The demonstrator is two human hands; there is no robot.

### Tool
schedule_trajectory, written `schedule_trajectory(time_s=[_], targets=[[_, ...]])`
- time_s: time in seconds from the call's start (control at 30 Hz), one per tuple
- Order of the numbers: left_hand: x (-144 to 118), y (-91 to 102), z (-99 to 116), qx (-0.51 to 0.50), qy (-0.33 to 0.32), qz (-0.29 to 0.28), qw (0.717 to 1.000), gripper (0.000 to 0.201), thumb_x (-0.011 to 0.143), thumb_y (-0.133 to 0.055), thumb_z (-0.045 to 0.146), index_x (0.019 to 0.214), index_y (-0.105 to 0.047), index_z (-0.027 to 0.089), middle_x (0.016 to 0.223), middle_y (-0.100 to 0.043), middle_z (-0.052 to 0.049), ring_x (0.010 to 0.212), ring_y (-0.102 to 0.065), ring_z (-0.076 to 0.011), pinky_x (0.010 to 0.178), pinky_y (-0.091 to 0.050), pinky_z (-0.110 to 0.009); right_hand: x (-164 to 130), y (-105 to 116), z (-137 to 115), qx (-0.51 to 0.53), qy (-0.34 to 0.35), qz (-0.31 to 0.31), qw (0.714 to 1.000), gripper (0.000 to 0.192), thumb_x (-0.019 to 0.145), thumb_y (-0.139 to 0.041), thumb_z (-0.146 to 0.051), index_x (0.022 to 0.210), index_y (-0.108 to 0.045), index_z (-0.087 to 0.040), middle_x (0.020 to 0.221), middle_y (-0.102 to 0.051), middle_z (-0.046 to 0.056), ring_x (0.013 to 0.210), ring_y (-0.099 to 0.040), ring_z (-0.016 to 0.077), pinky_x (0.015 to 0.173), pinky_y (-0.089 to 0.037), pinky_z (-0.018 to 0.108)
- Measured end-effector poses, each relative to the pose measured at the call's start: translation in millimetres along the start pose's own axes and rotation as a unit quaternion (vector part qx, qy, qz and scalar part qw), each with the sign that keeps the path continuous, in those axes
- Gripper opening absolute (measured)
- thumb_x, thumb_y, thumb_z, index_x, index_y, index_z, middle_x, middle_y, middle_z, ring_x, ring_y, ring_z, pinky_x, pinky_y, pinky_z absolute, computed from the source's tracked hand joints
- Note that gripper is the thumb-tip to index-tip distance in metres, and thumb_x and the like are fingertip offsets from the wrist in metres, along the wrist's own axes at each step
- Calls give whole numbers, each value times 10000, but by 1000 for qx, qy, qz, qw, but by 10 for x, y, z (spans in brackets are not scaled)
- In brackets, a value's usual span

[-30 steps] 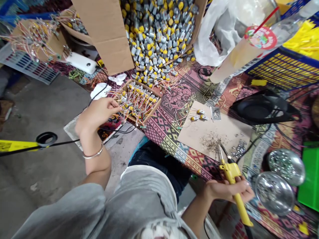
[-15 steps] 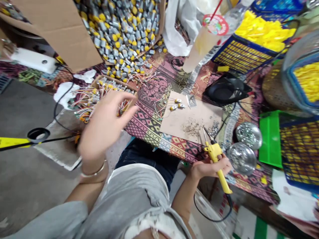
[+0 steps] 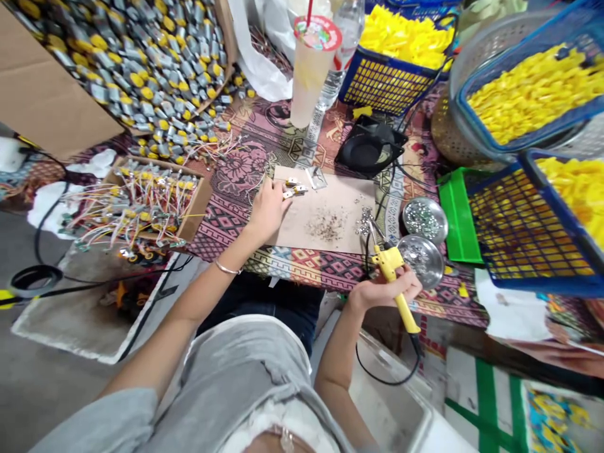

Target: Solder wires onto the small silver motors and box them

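Note:
My left hand [image 3: 267, 212] is at the left part of a cardboard sheet [image 3: 344, 192], its thumb and fingers closed about the near end of a small motor [image 3: 287, 195]. Two more small motors [image 3: 296, 185] lie right beside the fingertips. Thin wires run out behind the hand; their ends are partly hidden. In my right hand [image 3: 384, 292], at the table's front edge, is a yellow soldering iron [image 3: 389, 263]. Its metal tip points up and away, near a small heap of bits of metal [image 3: 363, 221] on the sheet. Dark crumbs [image 3: 328, 226] are scattered across the sheet's middle.
Left stands a cardboard box of wired motors [image 3: 155, 189], with a big pile of motors [image 3: 155, 69] behind. A drink cup [image 3: 306, 82], a black fan [image 3: 368, 145], metal dishes [image 3: 425, 220], a green bin [image 3: 457, 217] and blue baskets of yellow parts [image 3: 387, 78] surround the sheet.
My left hand has moved right, from over the box of wired motors to the motors on the sheet, and its fingers have closed. My right hand still holds the soldering iron. The view has shifted.

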State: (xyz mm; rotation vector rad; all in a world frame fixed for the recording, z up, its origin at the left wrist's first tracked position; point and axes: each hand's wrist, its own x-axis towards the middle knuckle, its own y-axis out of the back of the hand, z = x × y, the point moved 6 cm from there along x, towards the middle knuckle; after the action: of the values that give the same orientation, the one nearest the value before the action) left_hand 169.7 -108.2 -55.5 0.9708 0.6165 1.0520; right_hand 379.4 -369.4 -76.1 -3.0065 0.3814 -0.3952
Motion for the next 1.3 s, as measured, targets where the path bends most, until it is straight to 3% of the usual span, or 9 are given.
schedule_trajectory(time_s=[0.17,0.37,0.53,0.67,0.83,1.0,1.13,1.3], targets=[[-177,210,-20,-51,-23,34,998,170,975,-752,167,1145,-741,159,1201,-766,-134,1198,-690,-322,1103,-510,-463,-17,-17,3,18,-54,-3,998,190,916,-548,-425,849,-471,-265,898,-526,-6,790,-572,132,710,-559,300],[-449,334,-273,-178,36,100,978,199,981,-692,192,1167,-762,188,1195,-804,-67,1091,-757,-225,1032,-561,-327,-15,-5,45,-5,-92,-7,996,204,916,-502,-470,904,-480,-268,879,-500,-4,737,-562,130,583,-524,277],[-512,343,-301,-129,-2,118,985,178,946,-706,126,1102,-753,197,1319,-689,-111,1297,-656,-241,1130,-529,-355,-21,-17,18,-8,-96,-13,995,209,914,-501,-473,907,-473,-266,879,-490,-5,700,-540,115,524,-479,253],[-515,410,-279,-88,-16,125,988,194,944,-734,134,1128,-733,193,1283,-610,-114,1267,-633,-257,1118,-523,-371,-24,-16,24,17,-105,-6,994,199,895,-525,-452,900,-487,-257,868,-499,-4,703,-539,113,528,-460,248],[-432,489,-283,10,-1,93,996,165,977,-746,266,1139,-717,257,1282,-621,-104,1294,-567,-357,1154,-427,-513,-16,-17,43,-5,-99,-20,995,226,907,-502,-492,923,-469,-269,885,-473,-6,713,-528,123,536,-471,266],[-275,464,-400,41,56,28,997,267,941,-804,370,1113,-672,215,1319,-621,-182,1323,-509,-456,1108,-396,-576,-22,-17,33,-8,-104,-24,994,235,899,-502,-497,927,-478,-265,880,-482,-1,694,-519,123,518,-441,268],[-182,430,-429,44,60,-6,997,211,956,-781,339,1079,-676,204,1278,-659,-167,1316,-518,-439,1126,-352,-586,-25,-23,12,-35,-98,-30,994,277,915,-474,-549,929,-463,-273,893,-481,5,720,-531,132,526,-454,275],[-138,419,-388,9,62,-32,998,231,929,-811,345,1080,-696,214,1059,-708,-102,1215,-558,-391,1103,-351,-531,-21,-26,20,-39,-101,-33,994,289,902,-474,-558,930,-462,-270,897,-482,8,737,-535,133,527,-439,269]])
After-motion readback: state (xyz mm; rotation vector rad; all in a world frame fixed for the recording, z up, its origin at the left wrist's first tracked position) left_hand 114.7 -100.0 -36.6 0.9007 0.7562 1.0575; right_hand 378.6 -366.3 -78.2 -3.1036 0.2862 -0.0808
